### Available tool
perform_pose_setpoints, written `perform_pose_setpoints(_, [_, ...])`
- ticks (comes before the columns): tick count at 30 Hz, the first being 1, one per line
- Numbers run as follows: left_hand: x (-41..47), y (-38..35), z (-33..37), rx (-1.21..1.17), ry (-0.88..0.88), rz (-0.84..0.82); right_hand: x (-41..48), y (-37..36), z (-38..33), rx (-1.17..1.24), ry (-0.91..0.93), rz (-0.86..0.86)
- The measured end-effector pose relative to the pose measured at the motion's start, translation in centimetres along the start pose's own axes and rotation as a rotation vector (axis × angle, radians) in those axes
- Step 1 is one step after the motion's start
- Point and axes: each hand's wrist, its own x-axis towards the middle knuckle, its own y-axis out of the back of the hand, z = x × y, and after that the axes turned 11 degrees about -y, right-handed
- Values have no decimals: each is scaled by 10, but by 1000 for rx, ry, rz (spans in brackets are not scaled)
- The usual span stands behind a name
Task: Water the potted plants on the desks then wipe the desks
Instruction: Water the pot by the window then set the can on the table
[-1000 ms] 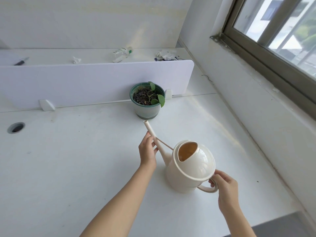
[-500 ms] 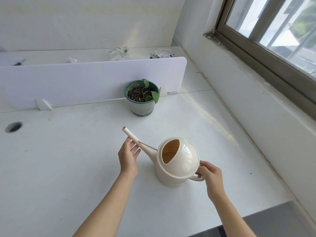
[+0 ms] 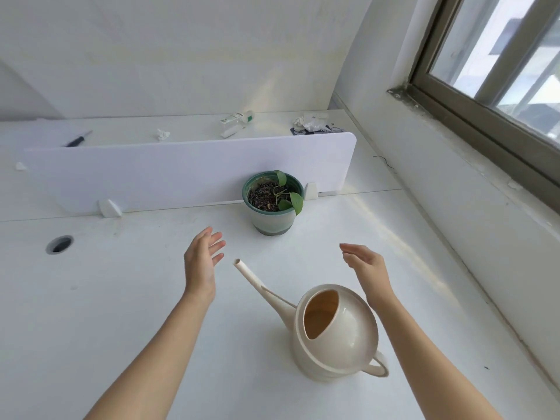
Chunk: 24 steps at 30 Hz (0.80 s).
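A cream watering can (image 3: 339,334) stands upright on the white desk (image 3: 121,298), its long spout pointing up and left. Nothing holds it. My left hand (image 3: 201,262) hovers open to the left of the spout tip, fingers spread. My right hand (image 3: 365,265) hovers open above and behind the can's body. Both hands reach toward a green pot (image 3: 272,204) with dark soil and a few green leaves, which stands against the white divider panel (image 3: 181,171).
A round cable hole (image 3: 59,244) sits in the desk at left. Behind the divider, a second desk carries a pen (image 3: 77,139), a tube (image 3: 236,119), and crumpled paper (image 3: 309,122). A wall and window ledge (image 3: 472,128) run along the right.
Both hands have let go of the watering can, the right off the handle and the left off the spout, and have moved forward toward the pot. The can now stands on the desk.
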Motion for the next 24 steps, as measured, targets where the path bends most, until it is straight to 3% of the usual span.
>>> perform_pose_setpoints(8, [67,-33,-13,119,15,-68,79,-41,-30,-21,-34,-94])
perform_pose_setpoints(13, [105,-57,-40,197,98,-196,125,-63,-30,19,-76,-176])
perform_pose_setpoints(18, [133,-77,-61,113,240,-360,142,-85,-23,179,-83,-266])
perform_pose_setpoints(24, [123,-83,-67,-13,251,-449,152,-95,-19,169,-109,-299])
